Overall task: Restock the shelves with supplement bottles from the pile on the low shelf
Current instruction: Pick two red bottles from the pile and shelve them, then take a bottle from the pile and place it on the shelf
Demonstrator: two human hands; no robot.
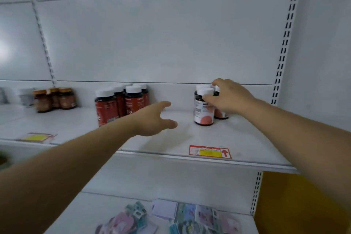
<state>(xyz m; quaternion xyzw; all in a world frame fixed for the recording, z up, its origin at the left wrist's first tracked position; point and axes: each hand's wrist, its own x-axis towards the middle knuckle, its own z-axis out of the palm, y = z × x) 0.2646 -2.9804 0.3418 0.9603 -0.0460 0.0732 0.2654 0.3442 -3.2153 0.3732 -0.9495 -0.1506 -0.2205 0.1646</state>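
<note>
The right hand (228, 97) is over the small cluster of pink-labelled bottles (204, 108) at the right end of the shelf (247, 138), fingers curled across the white caps and thumb against the neck of the front one; it seems to be gripping or steadying that bottle, though I cannot tell whether it bears any weight; the bottles stand upright, long axis vertical, directly under that palm, so the right hand is clearly the nearer one; the left hand (155, 118) hangs over bare shelf between the two groups, fingers spread wide and holding nothing, the pink cluster just to its right and the red-labelled bottles (121, 102) just behind its wrist; my guess is that the next move is a nudge to square the front bottle against its neighbours, with the left hand free to brace; a third set of brown bottles (55, 99) sits farther left, blurred; a red and yellow price tag (209, 151) lies at the shelf's front edge; below, a lower shelf (114, 205) carries flat packets (182, 216), and white slotted uprights (284, 43) frame the pale back panel.
</note>
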